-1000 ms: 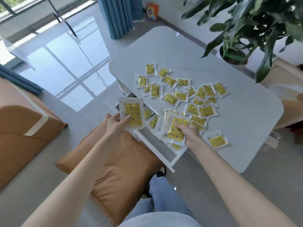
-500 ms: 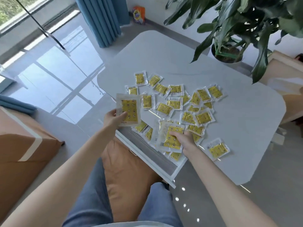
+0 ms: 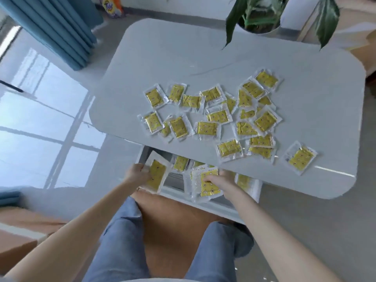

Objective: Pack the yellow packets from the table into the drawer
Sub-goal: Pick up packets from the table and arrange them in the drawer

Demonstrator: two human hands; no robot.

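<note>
Small yellow packets (image 3: 219,116), each sealed in clear crinkled plastic, lie scattered and partly overlapping across the near half of a pale grey table (image 3: 183,58) with rounded corners. Beneath its near edge a white drawer (image 3: 177,192) is pulled open, with a few packets lying inside. Over the drawer, the left hand (image 3: 138,176) pinches a single packet (image 3: 156,176) by its left edge. The right hand (image 3: 218,181) grips a small stack of packets (image 3: 209,186), fingers curled over the top one. The person, in jeans, sits on a tan cushion (image 3: 173,224). A potted plant (image 3: 258,15) stands at the table's far side, and blue curtains (image 3: 55,23) hang far left above a glossy floor (image 3: 40,123).
</note>
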